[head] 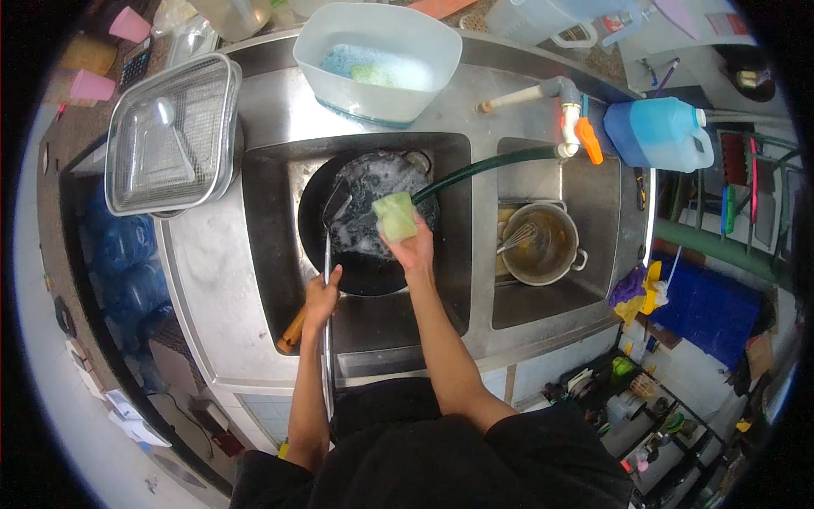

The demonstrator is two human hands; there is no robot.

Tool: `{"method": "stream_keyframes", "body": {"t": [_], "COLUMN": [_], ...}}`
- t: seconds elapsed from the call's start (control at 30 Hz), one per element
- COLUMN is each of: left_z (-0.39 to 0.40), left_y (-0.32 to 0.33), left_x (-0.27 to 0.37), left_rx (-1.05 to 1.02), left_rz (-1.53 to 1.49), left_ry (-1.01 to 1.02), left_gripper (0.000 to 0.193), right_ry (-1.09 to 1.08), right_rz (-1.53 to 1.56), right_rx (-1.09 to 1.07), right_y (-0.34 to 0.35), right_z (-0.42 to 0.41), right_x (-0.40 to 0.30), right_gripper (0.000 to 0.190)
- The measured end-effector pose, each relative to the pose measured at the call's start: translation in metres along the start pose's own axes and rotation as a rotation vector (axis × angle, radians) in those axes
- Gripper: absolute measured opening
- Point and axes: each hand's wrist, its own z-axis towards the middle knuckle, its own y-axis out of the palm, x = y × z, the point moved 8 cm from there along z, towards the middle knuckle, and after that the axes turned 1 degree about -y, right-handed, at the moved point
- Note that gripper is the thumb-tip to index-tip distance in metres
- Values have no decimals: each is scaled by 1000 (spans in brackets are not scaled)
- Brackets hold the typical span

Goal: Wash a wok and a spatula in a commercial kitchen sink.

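Note:
A black wok point(375, 277) sits in the left sink basin point(439, 305), with sudsy water inside it. My left hand point(322, 298) is closed around the long metal handle of a spatula point(329, 248). The spatula's blade rests over the wok's left side, and its handle runs back toward my body. Beneath that hand the wok's wooden handle point(292, 329) slants down to the left; whether my fingers also grip it I cannot tell. In my right hand point(416, 248), a pale green sponge point(395, 216) is held above the wok. A dark green hose point(489, 168) ends behind this hand, its tip hidden.
Behind the basin stands a translucent tub point(378, 95) of soapy water. The faucet point(570, 121) has an orange lever. A blue jug point(655, 133) is at the right. The right basin holds a pot point(544, 245) and a whisk point(520, 237). Wire baskets point(172, 133) sit at the left.

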Motion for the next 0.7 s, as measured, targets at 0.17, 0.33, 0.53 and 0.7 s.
{"method": "stream_keyframes", "body": {"t": [0.17,0.33,0.53,0.7], "left_z": [-10,-21,-16,-6], "left_y": [-6,6,57,64], "left_x": [-9,-17,-22,-19], "left_rx": [-133,-286,-340,-395], "left_rz": [-117,-358,-432,-527], "left_ry": [-83,-231,-429,-488], "left_gripper": [46,46,43,43], "right_ry": [-45,-398,-766,-769], "right_rz": [170,-586,-2018,-1998], "right_rx": [-94,76,80,-171], "right_y": [7,-1,7,-5], "right_z": [2,3,13,20], "right_x": [11,4,60,62], "right_gripper": [36,49,59,47]}}
